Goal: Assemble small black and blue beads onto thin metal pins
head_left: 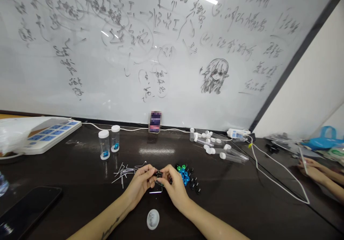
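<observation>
My left hand (143,179) and my right hand (173,181) meet over the table's middle, both closed. Their fingertips pinch a small black part (159,174) between them; its exact kind is too small to make out. Just beneath the fingers lies an L-shaped hex key (156,192). A loose pile of similar hex keys (122,172) is left of my left hand. Beside my right hand sit several blue metal pieces (184,177), green ones (183,167) and black screw-like parts (197,190). Nearer me is a small whitish dish (153,219) with something indistinct in it.
Two clear tubes with white caps (104,145) stand at the back left, blue pieces inside. Capped clear tubes (233,157) lie back right. A power strip (51,136), a dark phone (29,211), a propped phone (155,121) and white cables (282,175) surround. Another person's hands (311,170) are far right.
</observation>
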The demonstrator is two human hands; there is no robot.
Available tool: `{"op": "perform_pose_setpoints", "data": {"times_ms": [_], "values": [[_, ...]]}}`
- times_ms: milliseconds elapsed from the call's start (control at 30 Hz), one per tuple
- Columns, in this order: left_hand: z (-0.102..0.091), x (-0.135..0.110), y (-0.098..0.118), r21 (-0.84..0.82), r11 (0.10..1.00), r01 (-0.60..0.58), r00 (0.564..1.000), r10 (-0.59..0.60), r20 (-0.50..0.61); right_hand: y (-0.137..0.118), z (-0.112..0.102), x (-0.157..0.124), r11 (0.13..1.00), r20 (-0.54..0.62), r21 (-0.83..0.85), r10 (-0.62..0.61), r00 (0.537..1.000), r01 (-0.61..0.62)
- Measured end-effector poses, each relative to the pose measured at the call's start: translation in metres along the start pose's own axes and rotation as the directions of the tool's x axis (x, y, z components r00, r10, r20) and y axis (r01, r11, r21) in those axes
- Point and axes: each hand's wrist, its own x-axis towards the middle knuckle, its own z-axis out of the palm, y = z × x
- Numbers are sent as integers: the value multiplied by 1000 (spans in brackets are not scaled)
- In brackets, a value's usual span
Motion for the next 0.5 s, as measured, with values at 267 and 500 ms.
{"op": "perform_pose_setpoints", "data": {"times_ms": [267,500], "values": [[2,-1,1,15,1000,19,999,-19,29,1,-2,0,997,83,32,61,995,-64],[2,-2,2,18,999,31,998,-32,49,9,2,-1,978,166,131,141,976,-163]]}}
